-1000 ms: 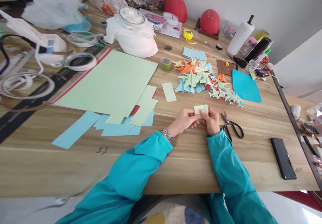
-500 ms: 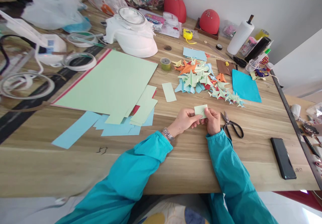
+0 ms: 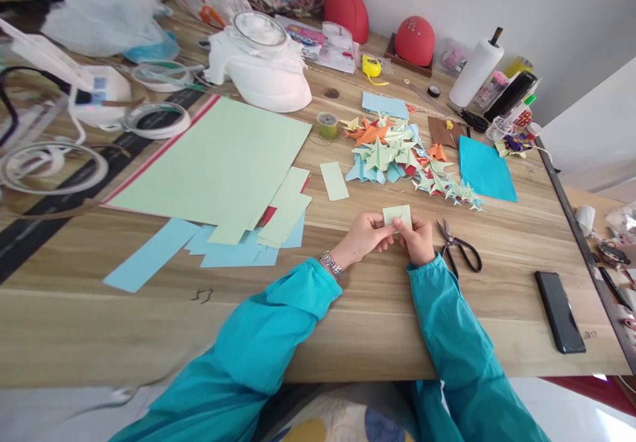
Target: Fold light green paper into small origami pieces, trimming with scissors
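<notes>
Both hands meet above the wooden table point(image 3: 377, 323), pinching one small folded pale green paper point(image 3: 397, 215). My left hand point(image 3: 364, 236) grips its lower left edge with closed fingers. My right hand point(image 3: 418, 239) pinches its lower right part. Black scissors point(image 3: 460, 248) lie just right of my right hand. A loose green strip point(image 3: 334, 181) lies beyond my left hand. A heap of folded green, blue and orange paper shapes point(image 3: 402, 158) sits farther back.
A large green sheet point(image 3: 213, 164) and cut blue and green strips point(image 3: 233, 246) lie at left. A blue sheet point(image 3: 484, 170) is at right, a black phone point(image 3: 559, 311) near the right edge. Tape rolls point(image 3: 156, 120), bags, a white container point(image 3: 261, 64) and red objects crowd the back.
The hands have shifted only slightly on the small green paper, which stays pinched between them. Nothing else has moved.
</notes>
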A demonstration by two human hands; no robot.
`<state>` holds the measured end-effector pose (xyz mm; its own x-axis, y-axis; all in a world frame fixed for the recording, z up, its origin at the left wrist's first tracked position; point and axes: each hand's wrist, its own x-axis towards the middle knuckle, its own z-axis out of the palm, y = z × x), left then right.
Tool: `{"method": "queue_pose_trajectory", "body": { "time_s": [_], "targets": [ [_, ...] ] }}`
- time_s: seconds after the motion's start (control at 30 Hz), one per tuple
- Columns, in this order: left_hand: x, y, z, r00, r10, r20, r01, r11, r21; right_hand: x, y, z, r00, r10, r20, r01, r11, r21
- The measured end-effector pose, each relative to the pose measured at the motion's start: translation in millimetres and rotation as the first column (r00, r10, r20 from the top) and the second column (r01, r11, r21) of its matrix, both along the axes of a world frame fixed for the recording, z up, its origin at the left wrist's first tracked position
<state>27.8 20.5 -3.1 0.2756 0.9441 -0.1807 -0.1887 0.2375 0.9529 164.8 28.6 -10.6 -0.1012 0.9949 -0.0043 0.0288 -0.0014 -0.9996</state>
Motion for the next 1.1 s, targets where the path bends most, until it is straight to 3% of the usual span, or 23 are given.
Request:
{"method": "queue_pose_trajectory", "body": {
  "time_s": [0.17, 0.5, 0.67, 0.8, 1.1],
  "targets": [
    [-1.2, 0.9, -2.0, 0.999, -0.036, -0.006, 0.036, 0.999, -0.008, -0.4, -1.9, 5.4, 0.998, 0.059, 0.031, -0.059, 0.998, -0.018],
    [-1.6, 1.4, -2.9, 0.997, -0.042, 0.057, 0.041, 0.999, 0.028, 0.5, -0.2, -4.9, 0.995, 0.02, -0.094, -0.029, 0.994, -0.101],
    [-2.5, 1.3, -2.6, 0.996, -0.052, 0.066, 0.051, 0.999, 0.017, 1.9, 0.4, -5.7, 1.0, 0.004, -0.031, -0.005, 0.999, -0.052],
    [-0.2, -0.2, -2.5, 0.999, -0.035, -0.015, 0.035, 0.999, 0.013, 2.3, -0.3, -3.5, 0.998, 0.047, 0.028, -0.047, 0.999, -0.012],
    [2.2, -1.1, -5.4, 0.999, -0.036, -0.031, 0.037, 0.998, 0.045, -1.1, -1.7, 0.7, 0.996, 0.077, 0.034, -0.077, 0.997, -0.006]
  ]
}}
